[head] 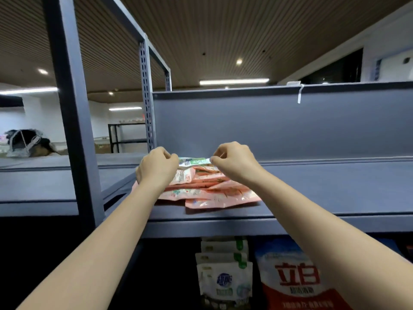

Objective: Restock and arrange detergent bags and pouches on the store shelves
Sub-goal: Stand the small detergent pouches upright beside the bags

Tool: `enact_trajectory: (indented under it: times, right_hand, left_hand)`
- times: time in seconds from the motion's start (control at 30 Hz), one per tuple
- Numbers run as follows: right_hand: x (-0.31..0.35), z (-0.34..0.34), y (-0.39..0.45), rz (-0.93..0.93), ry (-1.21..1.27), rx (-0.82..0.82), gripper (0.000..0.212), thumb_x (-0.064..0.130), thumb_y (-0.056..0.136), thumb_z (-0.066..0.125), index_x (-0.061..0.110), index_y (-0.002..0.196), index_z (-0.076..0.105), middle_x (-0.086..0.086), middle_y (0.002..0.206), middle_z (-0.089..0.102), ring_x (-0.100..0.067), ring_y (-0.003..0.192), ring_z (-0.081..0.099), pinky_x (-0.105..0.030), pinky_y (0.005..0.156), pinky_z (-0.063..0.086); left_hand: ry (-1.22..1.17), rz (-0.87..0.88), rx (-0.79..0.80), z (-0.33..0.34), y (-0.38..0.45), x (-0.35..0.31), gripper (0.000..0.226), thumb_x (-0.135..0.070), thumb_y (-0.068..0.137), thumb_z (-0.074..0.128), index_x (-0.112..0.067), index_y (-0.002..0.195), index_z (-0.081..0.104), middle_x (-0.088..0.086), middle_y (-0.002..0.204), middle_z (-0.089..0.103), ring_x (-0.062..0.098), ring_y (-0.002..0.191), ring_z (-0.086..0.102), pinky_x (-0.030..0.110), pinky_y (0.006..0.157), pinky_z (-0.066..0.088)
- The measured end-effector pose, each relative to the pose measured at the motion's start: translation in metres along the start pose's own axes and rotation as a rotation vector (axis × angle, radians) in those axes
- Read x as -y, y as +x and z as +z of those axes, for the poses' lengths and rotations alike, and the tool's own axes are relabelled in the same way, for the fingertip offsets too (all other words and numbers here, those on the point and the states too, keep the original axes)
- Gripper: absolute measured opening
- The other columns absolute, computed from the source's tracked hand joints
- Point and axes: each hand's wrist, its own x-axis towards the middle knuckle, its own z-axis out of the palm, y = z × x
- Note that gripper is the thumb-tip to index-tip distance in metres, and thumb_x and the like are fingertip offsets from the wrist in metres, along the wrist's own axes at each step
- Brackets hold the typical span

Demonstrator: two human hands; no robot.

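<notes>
on a grey metal shelf (312, 193) under a slatted ceiling (223, 30), the left hand (156, 167) and right hand (234, 161) pinch a green-white pouch (194, 161) atop the pink pouches (207, 191).

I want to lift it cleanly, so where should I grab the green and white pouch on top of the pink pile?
By its two top corners, from the front. The green and white pouch lies flat on the pink pouches, and the left hand and right hand already pinch its ends.
</notes>
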Motion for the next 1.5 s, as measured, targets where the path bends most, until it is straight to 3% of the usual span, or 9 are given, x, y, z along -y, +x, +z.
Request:
enact_trajectory:
  times: [0.1, 0.37, 0.53, 0.67, 0.77, 0.93, 1.17, 1.33, 1.5]
  right_hand:
    - [0.009, 0.022, 0.036, 0.003, -0.045, 0.062, 0.020, 0.019, 0.085, 0.053, 0.015, 0.095, 0.070, -0.006, 0.096, 0.070, -0.026, 0.089, 0.064, -0.036, 0.079, 0.055]
    - [-0.003, 0.059, 0.109, 0.063, -0.200, 0.107, 0.032, 0.005, 0.086, 0.042, 0.002, 0.105, 0.067, -0.016, 0.106, 0.067, -0.035, 0.098, 0.062, -0.038, 0.083, 0.055]
    - [-0.019, 0.086, 0.139, 0.102, -0.333, 0.202, 0.025, 0.007, 0.090, 0.042, -0.001, 0.105, 0.060, -0.017, 0.111, 0.062, -0.035, 0.099, 0.059, -0.032, 0.076, 0.048]
    - [-0.025, 0.105, 0.153, 0.127, -0.429, 0.319, 0.039, 0.009, 0.092, 0.040, 0.008, 0.130, 0.051, -0.012, 0.133, 0.053, -0.031, 0.119, 0.052, -0.034, 0.093, 0.046]
    - [-0.031, 0.110, 0.157, 0.147, -0.481, 0.313, 0.043, 0.010, 0.090, 0.041, 0.017, 0.130, 0.055, -0.008, 0.132, 0.055, -0.029, 0.118, 0.052, -0.033, 0.096, 0.045]
    - [-0.035, 0.108, 0.152, 0.134, -0.435, 0.124, 0.031, 0.003, 0.089, 0.043, 0.007, 0.111, 0.064, -0.015, 0.113, 0.064, -0.033, 0.100, 0.056, -0.030, 0.075, 0.044]
    - [-0.020, 0.061, 0.128, 0.060, -0.115, -0.381, 0.011, 0.018, 0.096, 0.039, 0.014, 0.086, 0.042, -0.012, 0.087, 0.055, -0.034, 0.099, 0.047, -0.035, 0.066, 0.033]
    - [-0.017, 0.019, 0.100, -0.024, -0.008, -0.657, 0.012, 0.021, 0.099, 0.039, 0.013, 0.097, 0.048, -0.013, 0.093, 0.065, -0.037, 0.089, 0.056, -0.040, 0.075, 0.037]
    - [-0.030, -0.025, 0.072, -0.002, -0.109, -0.870, 0.016, 0.024, 0.098, 0.039, 0.018, 0.096, 0.054, 0.000, 0.086, 0.062, -0.028, 0.091, 0.056, -0.036, 0.095, 0.026]
  left_hand:
    - [0.072, -0.023, 0.076, 0.011, 0.027, 0.009, 0.016, -0.027, 0.085, 0.046, -0.018, 0.084, 0.058, 0.002, 0.080, 0.064, 0.028, 0.088, 0.057, 0.035, 0.080, 0.044]
    - [0.333, -0.046, 0.399, 0.049, 0.078, 0.021, 0.033, -0.019, 0.088, 0.045, -0.015, 0.119, 0.053, 0.010, 0.125, 0.055, 0.030, 0.115, 0.049, 0.039, 0.098, 0.041]
    - [0.503, -0.068, 0.315, 0.069, 0.079, 0.030, 0.035, -0.018, 0.087, 0.043, -0.024, 0.118, 0.058, 0.006, 0.127, 0.054, 0.025, 0.121, 0.044, 0.041, 0.102, 0.033]
    - [0.527, -0.043, 0.285, 0.076, 0.083, 0.035, 0.037, -0.019, 0.087, 0.044, -0.030, 0.119, 0.059, 0.004, 0.123, 0.056, 0.023, 0.118, 0.045, 0.040, 0.095, 0.032]
    - [0.511, -0.046, 0.273, 0.077, 0.085, 0.038, 0.038, -0.021, 0.089, 0.044, -0.032, 0.122, 0.059, 0.003, 0.124, 0.056, 0.023, 0.119, 0.044, 0.040, 0.095, 0.031]
    - [0.381, -0.059, 0.211, 0.075, 0.082, 0.042, 0.037, -0.017, 0.091, 0.043, -0.031, 0.120, 0.061, 0.003, 0.123, 0.059, 0.025, 0.119, 0.043, 0.043, 0.099, 0.028]
    - [-0.041, 0.028, 0.000, 0.063, 0.080, 0.034, 0.030, -0.020, 0.090, 0.044, -0.035, 0.101, 0.068, 0.002, 0.111, 0.064, 0.028, 0.112, 0.045, 0.039, 0.095, 0.028]
    - [-0.329, 0.229, -0.157, 0.044, 0.069, 0.006, 0.016, -0.025, 0.088, 0.059, -0.021, 0.089, 0.074, 0.005, 0.095, 0.071, 0.031, 0.099, 0.057, 0.039, 0.095, 0.041]
    - [-0.457, 0.332, -0.218, 0.030, 0.053, -0.023, 0.014, -0.028, 0.091, 0.057, -0.018, 0.087, 0.066, 0.005, 0.081, 0.067, 0.030, 0.082, 0.060, 0.041, 0.063, 0.052]
